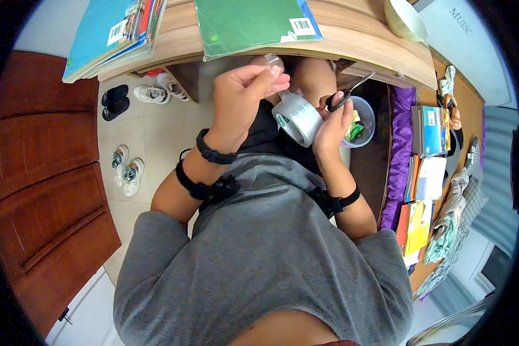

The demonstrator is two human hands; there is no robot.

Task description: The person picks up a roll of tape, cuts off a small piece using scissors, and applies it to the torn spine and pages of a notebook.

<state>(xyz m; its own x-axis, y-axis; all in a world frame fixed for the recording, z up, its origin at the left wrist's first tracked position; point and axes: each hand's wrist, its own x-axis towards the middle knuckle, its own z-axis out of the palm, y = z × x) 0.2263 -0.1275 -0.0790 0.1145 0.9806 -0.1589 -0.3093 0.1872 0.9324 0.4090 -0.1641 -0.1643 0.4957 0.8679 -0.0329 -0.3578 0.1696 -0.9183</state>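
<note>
Left hand point(240, 99) pinching tape end point(273, 60) | right hand point(334, 128) gripping roll point(300, 121), black-handled tool point(339, 102) | far: green book point(251, 27), barcode label point(301, 26) | far right: lettered panel point(473, 49)

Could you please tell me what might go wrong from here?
The thin, clear plastic tape strip at the left hand could stick to itself. The right hand holds both the wide, round roll of clear tape and a black-handled metal tool, so either might slip.

One tape roll point(310, 117) (one bowl point(405, 23)).
</note>
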